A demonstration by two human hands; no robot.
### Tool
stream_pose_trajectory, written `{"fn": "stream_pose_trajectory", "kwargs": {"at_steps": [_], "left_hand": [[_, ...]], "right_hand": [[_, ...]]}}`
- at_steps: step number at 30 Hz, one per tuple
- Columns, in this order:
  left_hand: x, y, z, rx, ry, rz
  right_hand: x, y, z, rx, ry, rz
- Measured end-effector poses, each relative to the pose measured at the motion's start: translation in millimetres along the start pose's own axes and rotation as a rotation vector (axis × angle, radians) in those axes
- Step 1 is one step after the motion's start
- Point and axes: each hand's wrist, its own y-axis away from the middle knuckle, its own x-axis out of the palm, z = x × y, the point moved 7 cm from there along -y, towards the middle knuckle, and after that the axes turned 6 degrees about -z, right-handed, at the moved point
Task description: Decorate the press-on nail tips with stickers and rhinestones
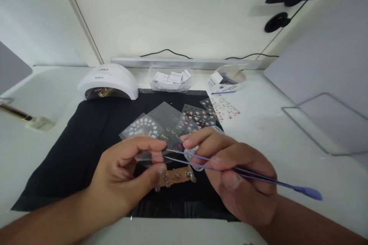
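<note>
My right hand (pixel 244 176) grips a pair of purple tweezers (pixel 267 180) between thumb and fingers. The two slim tips of the tweezers stand slightly apart, close to the fingertips of my left hand (pixel 123 172). Thumb and fingers of that left hand are drawn together in a pinch; what lies between them is too small and hidden to name. Just below, a tan strip with clear nail tips (pixel 178 176) lies on the black cloth (pixel 71 153), partly covered by my left thumb. A round clear case with silvery bits (pixel 189 153) sits partly behind my right fingers.
Several nail sticker sheets (pixel 163 115) overlap on the cloth beyond my hands. Along the back stand a white nail lamp (pixel 107 78), a clear tub of small packets (pixel 171 80) and an open box of pads (pixel 225 80). A polish bottle (pixel 38 122) is at left.
</note>
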Motion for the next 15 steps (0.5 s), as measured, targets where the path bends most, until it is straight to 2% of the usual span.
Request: {"fn": "stream_pose_trajectory", "kwargs": {"at_steps": [5, 10, 15], "left_hand": [[3.0, 3.2, 0.5, 0.033, -0.020, 0.111], [2.4, 3.9, 1.3, 0.058, -0.103, 0.118], [3.3, 1.0, -3.0, 0.068, -0.092, 0.139]], "right_hand": [[3.6, -2.6, 2.7, 0.012, 0.013, 0.071], [3.7, -3.1, 3.4, 0.073, 0.011, 0.101], [-0.2, -6.2, 0.7, 0.147, 0.003, 0.131]]}}
